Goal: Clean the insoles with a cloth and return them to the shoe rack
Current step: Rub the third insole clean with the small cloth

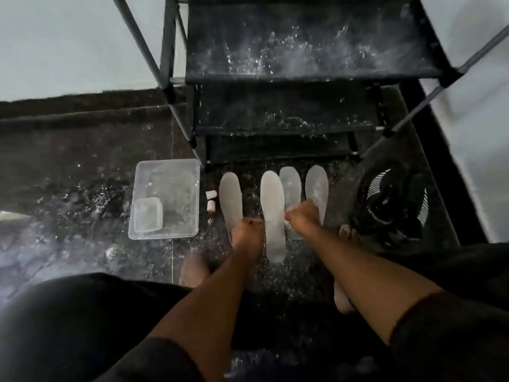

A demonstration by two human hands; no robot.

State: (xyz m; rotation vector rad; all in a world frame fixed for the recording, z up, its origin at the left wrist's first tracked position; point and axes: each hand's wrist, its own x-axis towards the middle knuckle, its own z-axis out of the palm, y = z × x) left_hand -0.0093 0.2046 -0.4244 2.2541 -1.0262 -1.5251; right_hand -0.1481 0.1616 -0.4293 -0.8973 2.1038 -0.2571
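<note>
Insoles lay in a row on the dark speckled floor (82,166) in front of the shoe rack (303,56): the leftmost insole (230,194) stood a little apart, the second insole (272,205) lay nearest the person, and the third insole (290,186) and fourth insole (317,186) sat just beside it to the right. The left hand (246,230) rested curled on the heel end of the leftmost insole, though whether it actually gripped it could not be told. The right hand (301,217) was clenched over the third and fourth insoles, with a scrap of pale cloth (288,222) showing at its knuckles.

Left of the row sat a clear plastic tray (168,172), and inside it, in the near left corner, a smaller clear tub (148,215); nothing could be made out in either. Two small white rolls (211,200) lay between the tray and the leftmost insole. No writing was legible anywhere.

A black fan (391,199) lay on the floor at the right. Pale walls (68,42) rose behind the rack's dark, scuffed shelves.
</note>
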